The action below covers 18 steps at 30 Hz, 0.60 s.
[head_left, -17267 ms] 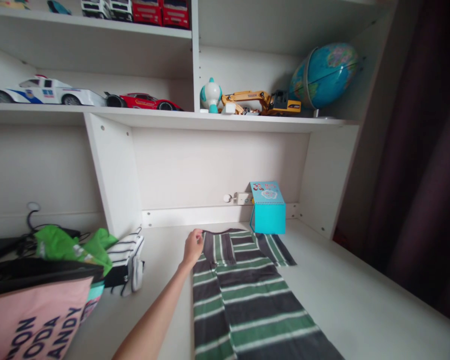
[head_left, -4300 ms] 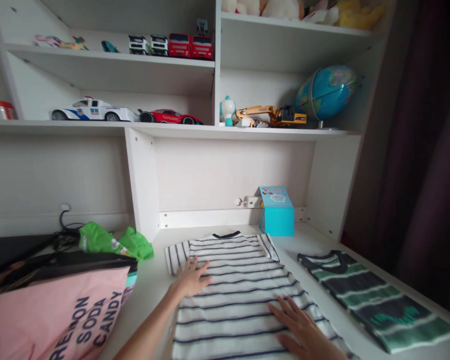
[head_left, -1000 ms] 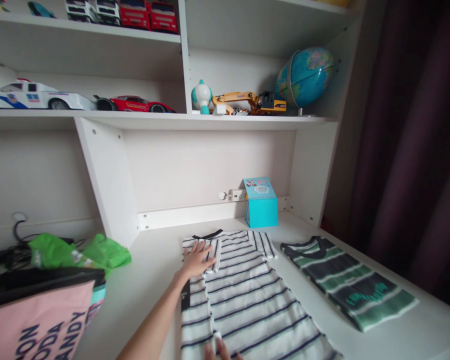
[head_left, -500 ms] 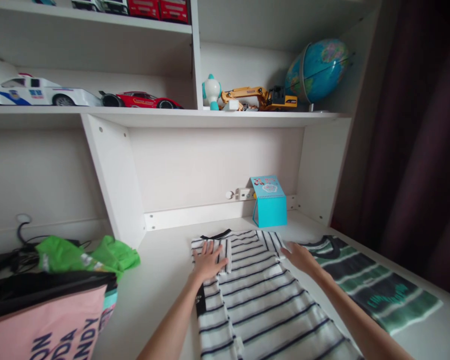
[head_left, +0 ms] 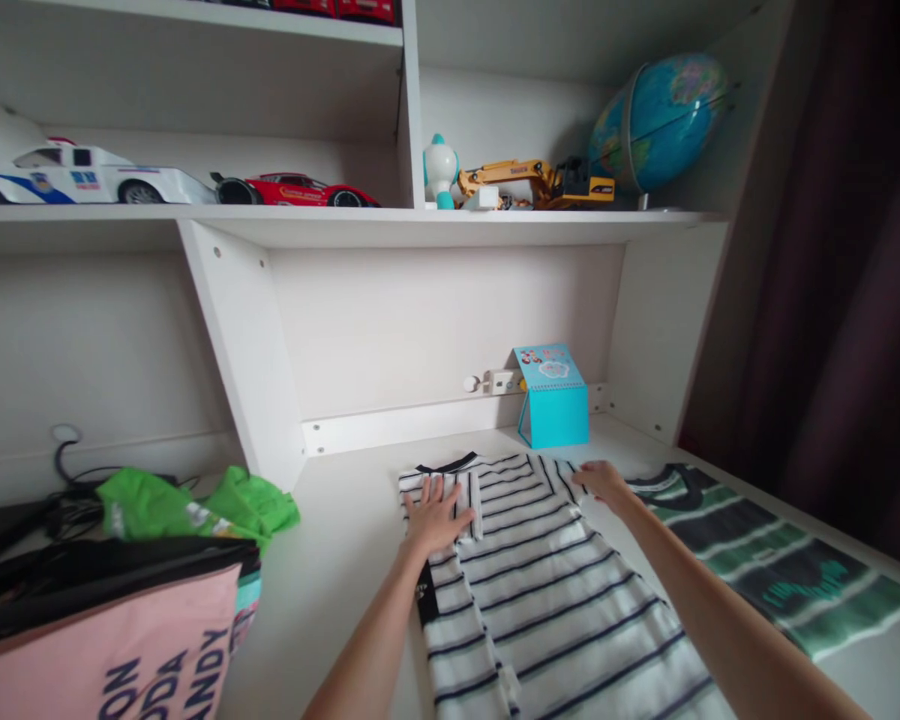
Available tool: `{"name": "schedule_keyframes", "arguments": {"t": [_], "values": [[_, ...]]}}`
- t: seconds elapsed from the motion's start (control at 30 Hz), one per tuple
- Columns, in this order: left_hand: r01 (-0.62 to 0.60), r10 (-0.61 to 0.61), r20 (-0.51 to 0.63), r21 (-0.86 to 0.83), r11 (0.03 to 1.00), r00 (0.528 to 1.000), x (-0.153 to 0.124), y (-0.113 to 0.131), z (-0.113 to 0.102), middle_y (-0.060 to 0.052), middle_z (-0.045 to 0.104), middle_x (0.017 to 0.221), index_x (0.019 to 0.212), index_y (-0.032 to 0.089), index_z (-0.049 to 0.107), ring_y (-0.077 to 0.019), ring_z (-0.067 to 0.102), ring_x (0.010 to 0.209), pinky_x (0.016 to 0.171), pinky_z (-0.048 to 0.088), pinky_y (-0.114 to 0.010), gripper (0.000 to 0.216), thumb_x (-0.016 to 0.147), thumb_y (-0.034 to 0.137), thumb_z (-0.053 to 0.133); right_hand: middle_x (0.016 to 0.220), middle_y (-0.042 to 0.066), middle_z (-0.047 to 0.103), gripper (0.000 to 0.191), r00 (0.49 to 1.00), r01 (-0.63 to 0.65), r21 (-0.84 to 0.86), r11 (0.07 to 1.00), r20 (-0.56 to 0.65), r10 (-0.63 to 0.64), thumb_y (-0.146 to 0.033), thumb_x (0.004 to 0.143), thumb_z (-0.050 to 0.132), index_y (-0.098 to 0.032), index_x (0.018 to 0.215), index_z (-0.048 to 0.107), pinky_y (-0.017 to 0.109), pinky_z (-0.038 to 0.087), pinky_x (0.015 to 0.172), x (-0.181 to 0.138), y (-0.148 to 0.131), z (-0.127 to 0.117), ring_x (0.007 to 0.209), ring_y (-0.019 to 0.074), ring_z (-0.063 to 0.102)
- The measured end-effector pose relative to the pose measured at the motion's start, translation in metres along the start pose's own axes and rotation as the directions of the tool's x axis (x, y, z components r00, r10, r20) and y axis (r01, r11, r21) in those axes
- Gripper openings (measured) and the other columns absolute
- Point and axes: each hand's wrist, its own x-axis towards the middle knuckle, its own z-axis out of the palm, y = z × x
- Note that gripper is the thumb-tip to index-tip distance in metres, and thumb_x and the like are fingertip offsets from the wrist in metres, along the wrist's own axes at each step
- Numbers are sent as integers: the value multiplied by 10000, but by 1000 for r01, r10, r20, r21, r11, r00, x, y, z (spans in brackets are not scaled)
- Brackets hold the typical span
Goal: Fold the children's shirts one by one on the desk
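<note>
A white T-shirt with dark stripes point(head_left: 540, 590) lies flat on the white desk point(head_left: 345, 560), its left side folded inward. My left hand point(head_left: 433, 516) rests flat and open on the folded left shoulder. My right hand point(head_left: 604, 482) sits at the shirt's right sleeve, fingers curled on the sleeve edge. A folded green and grey striped shirt point(head_left: 765, 570) lies just right of my right arm.
A turquoise desk calendar point(head_left: 553, 398) stands behind the shirts by a wall socket. A pink bag point(head_left: 105, 650) and green cloth point(head_left: 195, 505) sit at the left. Toy cars, a yellow excavator and a globe point(head_left: 656, 120) fill the shelf above. A dark curtain hangs at right.
Over the last second my right hand has come up from the shirt's bottom edge to the right sleeve and closed on it. My left hand stays on the folded left shoulder.
</note>
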Motion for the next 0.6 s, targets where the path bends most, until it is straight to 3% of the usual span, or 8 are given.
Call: {"name": "schedule_keyframes", "arguments": {"t": [0.1,0.2,0.3,0.4,0.5,0.53,0.6], "values": [[51,-66,-77,-183,982,995,3,-2,0,-21,226,1461,1386,358,220,-273,87,1356,1029,-17,-605,621,837,646,215,896,15,601,245,991,130,3,992,-31,-130,-331,863,535,-138,1010,570,294,491,661,-7,-31,-13,742,131,579],[112,-195,-156,-424,899,968,7,-7,-1,-23,387,1389,1410,327,133,-221,262,1316,1076,7,-518,573,887,558,178,842,23,608,260,948,311,2,950,-68,-310,-231,861,486,-153,1096,565,282,453,715,-31,-73,-12,751,140,573],[123,-269,-190,-554,823,944,8,-11,-4,-35,463,1335,1416,279,131,-195,350,1273,1096,55,-438,556,908,501,170,972,68,604,368,877,479,0,878,-40,-478,-147,847,397,-172,1187,535,263,420,789,-71,-115,7,825,155,577],[126,-309,-207,-607,785,928,7,-12,-5,-74,484,1313,1414,200,160,-184,367,1263,1092,110,-403,543,922,428,197,1055,75,598,440,778,622,16,783,97,-620,-171,796,486,-219,1233,506,267,436,800,-115,-140,25,865,180,593],[117,-312,-223,-610,784,924,5,-10,-6,-81,575,1212,1371,181,288,-191,414,1230,1065,207,-371,512,898,374,325,1119,82,593,546,691,700,38,714,217,-689,-207,708,611,-234,1242,502,299,454,829,-153,-136,21,981,232,570],[102,-298,-238,-600,793,924,5,-10,-7,-69,602,1174,1345,195,341,-194,440,1208,1051,240,-362,493,880,357,372,1166,100,570,558,697,694,26,719,223,-681,-202,708,605,-216,1254,492,326,448,859,-164,-127,15,1038,251,543],[68,-260,-275,-556,829,926,4,-10,-7,-44,631,1125,1282,223,433,-199,494,1153,1023,289,-358,445,846,314,431,1245,141,512,543,761,634,-25,773,201,-617,-189,738,547,-163,1275,469,388,415,921,-182,-98,0,1124,279,485]]}}
